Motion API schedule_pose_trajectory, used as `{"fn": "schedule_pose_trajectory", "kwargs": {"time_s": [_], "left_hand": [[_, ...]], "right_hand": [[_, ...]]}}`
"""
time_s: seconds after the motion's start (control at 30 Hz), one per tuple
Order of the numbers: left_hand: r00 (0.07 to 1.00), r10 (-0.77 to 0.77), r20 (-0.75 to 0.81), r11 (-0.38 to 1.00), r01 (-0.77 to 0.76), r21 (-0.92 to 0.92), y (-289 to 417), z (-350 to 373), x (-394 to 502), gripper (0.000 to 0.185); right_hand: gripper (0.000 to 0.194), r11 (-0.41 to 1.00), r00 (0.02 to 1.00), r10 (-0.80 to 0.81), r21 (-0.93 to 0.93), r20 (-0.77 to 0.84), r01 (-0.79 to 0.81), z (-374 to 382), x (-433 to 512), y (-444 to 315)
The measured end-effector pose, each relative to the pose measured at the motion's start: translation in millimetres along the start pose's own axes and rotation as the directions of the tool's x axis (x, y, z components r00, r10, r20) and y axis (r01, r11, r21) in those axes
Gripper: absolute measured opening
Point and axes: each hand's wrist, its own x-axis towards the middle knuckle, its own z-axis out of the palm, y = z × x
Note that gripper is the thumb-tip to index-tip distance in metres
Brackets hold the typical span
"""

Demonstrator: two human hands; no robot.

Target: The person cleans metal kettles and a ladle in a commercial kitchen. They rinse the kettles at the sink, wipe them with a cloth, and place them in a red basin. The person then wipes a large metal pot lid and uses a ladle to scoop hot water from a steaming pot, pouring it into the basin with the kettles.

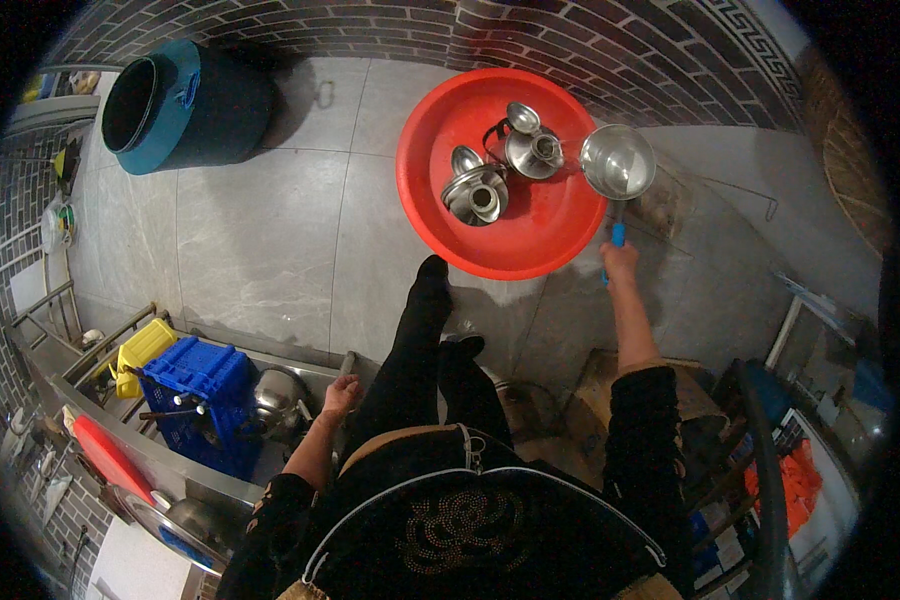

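My right hand point(621, 262) grips the blue handle of a metal water dipper point(618, 163). The dipper is tilted over the right rim of a red plastic basin point(439, 232) on the floor, and a faint clear streak like water leaves its left side. Inside the basin are two shiny metal kettle-like vessels with narrow necks, one at front left point(474, 196) and one at back right point(532, 154). By my left thigh, my left hand point(343, 394) hangs with curled fingers beside the end of a steel rack; whether it touches the rack is unclear.
A teal drum point(217, 105) lies or stands by the wall at upper left. On the steel rack to my left are a blue plastic crate point(195, 397), a yellow container point(144, 356) and a metal pot point(279, 401). A red round board point(112, 457) leans nearby. Dark shelving point(765, 465) stands at right.
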Motion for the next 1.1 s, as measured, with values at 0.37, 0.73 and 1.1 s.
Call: {"fn": "schedule_pose_trajectory", "kwargs": {"time_s": [0.37,0.73,1.1], "left_hand": [[0.998,0.028,0.06,0.998,-0.025,-0.049,-8,-3,2,0.03],[0.999,0.026,0.022,0.999,-0.027,0.041,-8,-3,4,0.033],[0.999,0.046,-0.011,0.994,-0.044,0.1,-11,-6,1,0.034]], "right_hand": [[0.019,0.993,0.999,-0.041,-0.107,-0.006,0.04,-10,-5,-11],[0.028,0.983,0.998,-0.059,-0.176,-0.029,0.053,-12,-9,-28],[0.034,0.979,0.994,-0.1,-0.185,-0.054,0.088,-5,4,-22]]}}
